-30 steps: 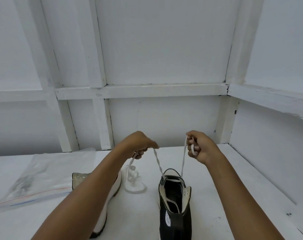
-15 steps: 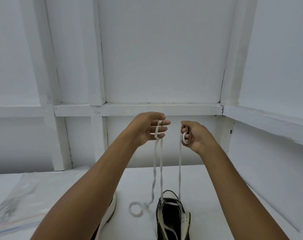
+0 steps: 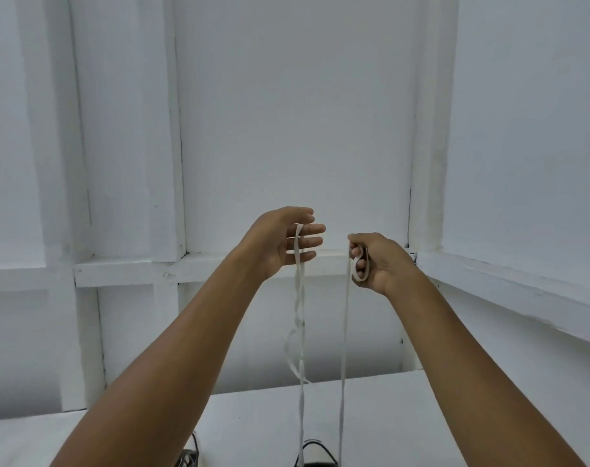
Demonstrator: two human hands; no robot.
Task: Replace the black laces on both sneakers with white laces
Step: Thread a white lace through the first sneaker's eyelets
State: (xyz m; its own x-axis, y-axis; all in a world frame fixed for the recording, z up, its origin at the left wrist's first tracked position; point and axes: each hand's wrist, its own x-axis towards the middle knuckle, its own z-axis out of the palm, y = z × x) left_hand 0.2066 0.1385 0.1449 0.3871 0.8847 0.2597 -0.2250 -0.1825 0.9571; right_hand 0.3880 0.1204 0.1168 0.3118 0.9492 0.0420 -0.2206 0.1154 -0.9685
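White panelled walls, white table (image 3: 253,419) — looks like evening out the white lace (image 3: 344,348) through the sneaker (image 3: 315,456) at the table's near edge, left hand (image 3: 280,244) spread with one end draped over its fingers, right hand (image 3: 377,261) curled round the other — next up I'd guess crossing and threading upward; no readable labels.

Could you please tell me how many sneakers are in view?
2. One sneaker sits at the bottom edge below the lace; the other sneaker peeks out left of it. Both are mostly cut off.
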